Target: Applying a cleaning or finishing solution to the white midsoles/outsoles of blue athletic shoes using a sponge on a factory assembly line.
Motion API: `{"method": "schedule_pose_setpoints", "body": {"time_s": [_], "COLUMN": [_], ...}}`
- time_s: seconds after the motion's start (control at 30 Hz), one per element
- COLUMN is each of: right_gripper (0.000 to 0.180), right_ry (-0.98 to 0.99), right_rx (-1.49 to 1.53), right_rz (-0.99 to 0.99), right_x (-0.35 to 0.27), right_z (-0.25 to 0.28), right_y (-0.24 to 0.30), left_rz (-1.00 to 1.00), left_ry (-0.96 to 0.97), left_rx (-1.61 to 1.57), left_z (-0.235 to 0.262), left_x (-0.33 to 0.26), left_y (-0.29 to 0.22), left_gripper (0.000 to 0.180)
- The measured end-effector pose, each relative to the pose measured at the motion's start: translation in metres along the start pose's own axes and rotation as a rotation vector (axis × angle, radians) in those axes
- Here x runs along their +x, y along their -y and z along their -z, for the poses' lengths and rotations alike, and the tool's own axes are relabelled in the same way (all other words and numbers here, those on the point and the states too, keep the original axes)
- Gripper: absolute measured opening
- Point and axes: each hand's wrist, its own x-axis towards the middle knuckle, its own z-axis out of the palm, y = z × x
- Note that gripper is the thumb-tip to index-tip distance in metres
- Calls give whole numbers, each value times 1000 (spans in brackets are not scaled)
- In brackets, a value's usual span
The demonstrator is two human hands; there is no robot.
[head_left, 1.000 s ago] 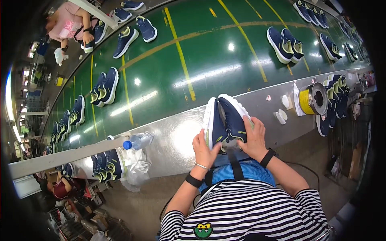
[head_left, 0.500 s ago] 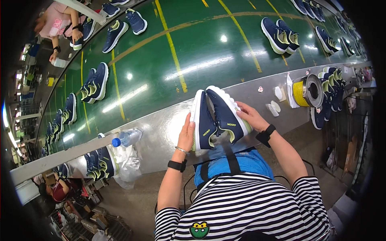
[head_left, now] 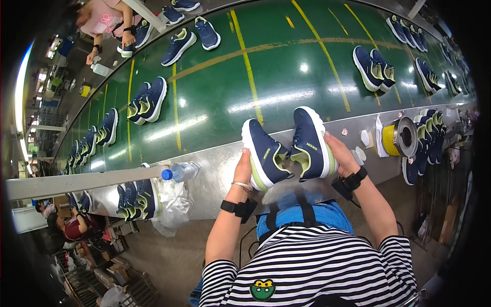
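Two navy sneakers with white soles and lime-green linings are held over the near metal ledge, toes pointing away and openings turned toward each other. My left hand (head_left: 242,171) is closed on the outer heel side of the left sneaker (head_left: 264,149). My right hand (head_left: 341,155) grips the right sneaker (head_left: 310,137) the same way, by its outer heel side. The toes stand apart, while the collars come close together in the middle. Fingers under the soles are hidden.
Beyond the metal ledge (head_left: 220,179) runs a green conveyor belt (head_left: 215,87) with several pairs of matching sneakers. A water bottle (head_left: 184,171) and crumpled white plastic (head_left: 174,199) lie at left. At right stands a yellow-sided tin (head_left: 391,139). A co-worker (head_left: 110,20) is across the belt.
Both sneakers have been turned: their toes, close together before, are now spread apart, and their collars have come nearer each other. The whole view has shifted, so surroundings sit lower and further right.
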Motion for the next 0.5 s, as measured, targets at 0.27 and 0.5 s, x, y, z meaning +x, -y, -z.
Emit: {"method": "schedule_pose_setpoints", "body": {"time_s": [0.27,0.5], "right_gripper": [43,44], "right_ry": [90,77], "right_rx": [164,221], "right_rz": [15,29], "right_x": [0,-2], "right_z": [-14,-17], "right_y": [-7,-9], "left_rz": [129,133], "left_ry": [-31,28], "left_rx": [-299,-395], "left_z": [-5,-5], "left_x": [4,4], "left_y": [-4,-4], "left_gripper": [51,49]}}
